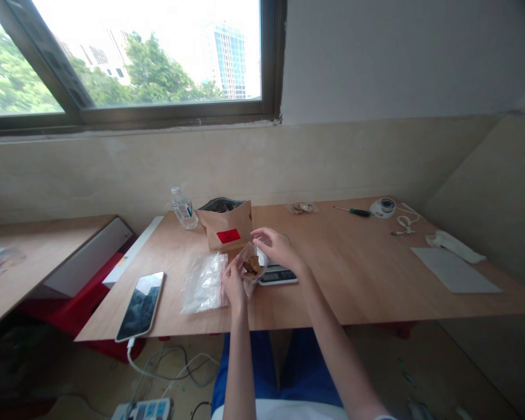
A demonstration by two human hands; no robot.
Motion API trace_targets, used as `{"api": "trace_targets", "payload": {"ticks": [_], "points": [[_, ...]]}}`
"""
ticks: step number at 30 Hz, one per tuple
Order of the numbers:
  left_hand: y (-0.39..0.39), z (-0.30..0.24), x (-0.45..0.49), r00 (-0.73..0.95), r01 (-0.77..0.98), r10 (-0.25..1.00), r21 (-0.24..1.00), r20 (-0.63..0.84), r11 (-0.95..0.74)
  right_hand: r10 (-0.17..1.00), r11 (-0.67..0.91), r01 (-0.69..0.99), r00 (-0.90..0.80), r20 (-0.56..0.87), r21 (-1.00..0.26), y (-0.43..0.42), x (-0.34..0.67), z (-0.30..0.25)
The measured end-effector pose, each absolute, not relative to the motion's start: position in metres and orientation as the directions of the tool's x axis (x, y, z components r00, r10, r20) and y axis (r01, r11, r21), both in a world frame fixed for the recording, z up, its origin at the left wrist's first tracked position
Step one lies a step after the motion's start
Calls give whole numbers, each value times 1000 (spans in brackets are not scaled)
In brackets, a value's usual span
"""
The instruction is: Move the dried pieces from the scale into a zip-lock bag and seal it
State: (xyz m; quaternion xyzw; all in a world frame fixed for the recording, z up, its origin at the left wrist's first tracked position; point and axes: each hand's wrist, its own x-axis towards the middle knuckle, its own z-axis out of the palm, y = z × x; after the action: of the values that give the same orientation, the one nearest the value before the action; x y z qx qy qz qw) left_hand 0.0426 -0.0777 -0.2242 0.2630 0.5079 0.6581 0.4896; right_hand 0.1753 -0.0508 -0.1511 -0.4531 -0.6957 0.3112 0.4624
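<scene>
Clear plastic, crinkled and half full of brown pieces, sits pinched between both hands: the small bag [251, 265] is held just above the near middle of the wooden table [354, 274]. The left hand [235, 286] grips its lower left edge with fingers closed on the film. The right hand [276, 248] comes in from two o'clock of the bag, fingers curled narrowly over its top edge and touching it. Directly behind the bag, partly hidden by the right hand, lies a small digital scale [277, 275].

At nine o'clock of the bag, just beside the left hand, a stack of empty clear bags [203, 284] with a red strip lies flat. Farther out at nine o'clock, a phone [140, 305] rests near the table's edge with a white cable leading down from it. At twelve o'clock stands an open brown paper bag [227, 226] with a red label, and a water bottle [184, 208] stands at eleven o'clock. Well apart at two o'clock lie a green-handled screwdriver [353, 211] and a white round device [384, 206]; at three o'clock lies a grey sheet [454, 270].
</scene>
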Motion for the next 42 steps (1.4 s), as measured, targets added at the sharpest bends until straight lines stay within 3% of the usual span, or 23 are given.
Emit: {"api": "trace_targets", "payload": {"ticks": [6, 13, 20, 23, 27, 33, 42], "points": [[-83, -209, 40, -357, -440, 919, 898, -166, -9, 922, 387, 284, -101, 374, -877, -43, 183, -191], [-84, -179, 35, -230, -372, 965, 928, -125, 31, 899, 388, 96, -260, 354, -916, -60, 186, -189], [-72, -160, 37, 29, -241, 980, 950, -196, 197, 951, 307, -13, -45, 307, -952, -68, 188, -189], [-72, -165, 39, -15, -274, 988, 951, -153, 143, 937, 279, -68, 238, 256, -958, -70, 188, -191], [-84, -179, 43, -3, -339, 999, 940, -43, 40, 818, 335, -89, 521, 243, -938, -73, 193, -195], [-98, -186, 51, 40, -213, 990, 969, 137, -125, 801, 307, -30, 549, 241, -951, -89, 198, -204], [-94, -207, 56, -254, 69, 935, 969, 247, -237, 831, 250, 60, 499, 246, -966, -109, 213, -230]]}}
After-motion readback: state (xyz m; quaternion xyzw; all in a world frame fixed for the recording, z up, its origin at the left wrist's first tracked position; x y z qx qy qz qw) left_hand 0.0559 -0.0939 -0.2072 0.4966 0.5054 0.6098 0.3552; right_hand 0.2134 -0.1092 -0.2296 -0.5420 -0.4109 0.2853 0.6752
